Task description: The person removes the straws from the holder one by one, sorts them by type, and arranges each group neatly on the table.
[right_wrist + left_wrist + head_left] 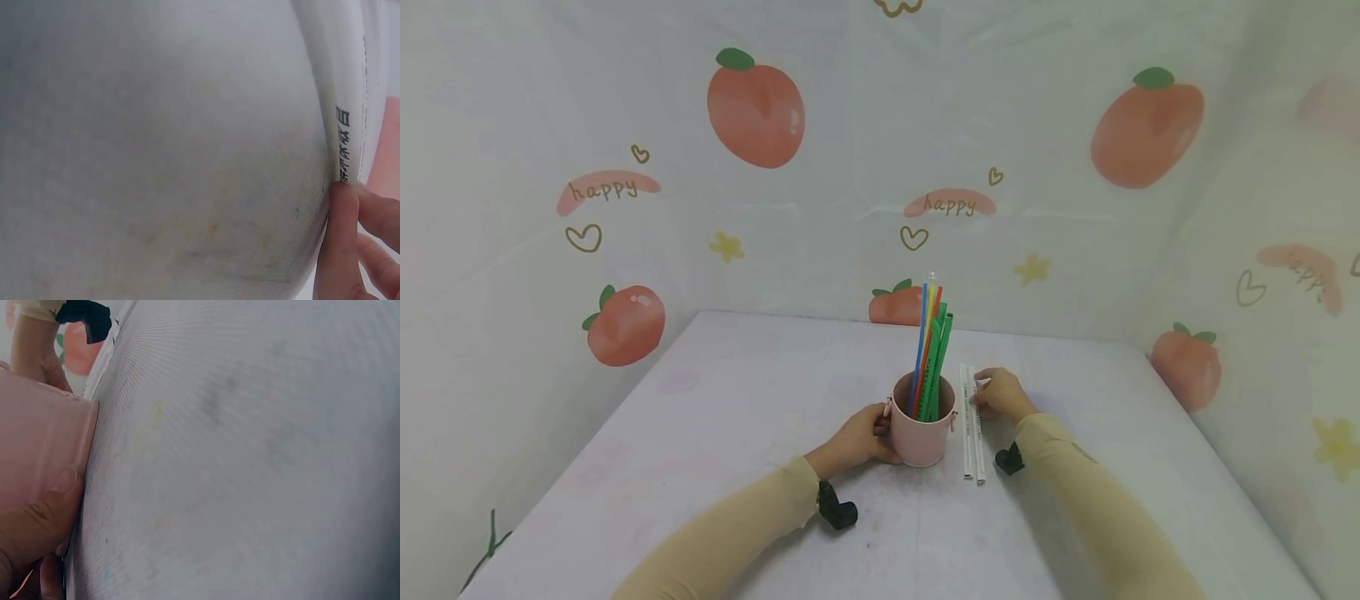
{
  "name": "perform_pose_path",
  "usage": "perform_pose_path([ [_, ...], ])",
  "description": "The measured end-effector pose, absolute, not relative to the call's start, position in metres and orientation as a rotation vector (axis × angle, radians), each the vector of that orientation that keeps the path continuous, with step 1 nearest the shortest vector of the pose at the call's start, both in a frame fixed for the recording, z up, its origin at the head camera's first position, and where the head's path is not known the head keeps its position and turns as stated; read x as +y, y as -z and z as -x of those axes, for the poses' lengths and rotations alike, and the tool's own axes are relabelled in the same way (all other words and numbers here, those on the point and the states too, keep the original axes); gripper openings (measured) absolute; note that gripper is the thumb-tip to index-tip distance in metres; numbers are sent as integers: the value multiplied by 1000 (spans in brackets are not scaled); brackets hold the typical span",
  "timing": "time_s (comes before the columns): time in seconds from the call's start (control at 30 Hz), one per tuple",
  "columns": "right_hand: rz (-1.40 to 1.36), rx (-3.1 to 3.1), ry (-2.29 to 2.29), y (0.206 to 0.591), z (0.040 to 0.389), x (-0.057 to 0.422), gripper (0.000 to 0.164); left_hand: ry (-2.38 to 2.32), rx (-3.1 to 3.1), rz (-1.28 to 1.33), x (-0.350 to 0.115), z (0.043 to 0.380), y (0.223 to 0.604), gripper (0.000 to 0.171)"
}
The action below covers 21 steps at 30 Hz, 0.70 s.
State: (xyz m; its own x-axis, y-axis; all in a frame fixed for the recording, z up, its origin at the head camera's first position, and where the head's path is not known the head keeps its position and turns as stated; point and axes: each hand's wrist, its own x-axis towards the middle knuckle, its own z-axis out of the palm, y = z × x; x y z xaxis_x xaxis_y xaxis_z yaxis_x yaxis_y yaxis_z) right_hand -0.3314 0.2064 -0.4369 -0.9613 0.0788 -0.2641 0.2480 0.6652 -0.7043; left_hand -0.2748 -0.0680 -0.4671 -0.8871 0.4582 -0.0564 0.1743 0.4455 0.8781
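A small pink bucket (920, 442) stands upright on the table, with blue, yellow and red straws (919, 350) and several green-wrapped sticks (942, 358) leaning inside. My left hand (859, 435) grips the bucket low on its left side; in the left wrist view the thumb (53, 506) presses its wall near the base. Just right of the bucket lie long, thin white strips (968, 442) with dark print, side by side. The right hand (1003, 393) is at the far half of these strips. Its thumb and fingers (342, 231) pinch a printed white strip (344, 81) in the right wrist view.
A pale, lightly stained tabletop (737, 400) spreads around both hands. Behind it and at the sides hangs a white curtain (850, 125) printed with peaches, hearts and "happy". Black wrist cameras (837, 508) sit below each hand, close over the table.
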Motion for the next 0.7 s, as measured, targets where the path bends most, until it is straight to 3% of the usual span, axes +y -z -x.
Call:
perform_pose_path([
  [0.7, -251, 2716, 1086, 438, 332, 203, 57, -1416, 2422, -553, -68, 274, 467, 75],
])
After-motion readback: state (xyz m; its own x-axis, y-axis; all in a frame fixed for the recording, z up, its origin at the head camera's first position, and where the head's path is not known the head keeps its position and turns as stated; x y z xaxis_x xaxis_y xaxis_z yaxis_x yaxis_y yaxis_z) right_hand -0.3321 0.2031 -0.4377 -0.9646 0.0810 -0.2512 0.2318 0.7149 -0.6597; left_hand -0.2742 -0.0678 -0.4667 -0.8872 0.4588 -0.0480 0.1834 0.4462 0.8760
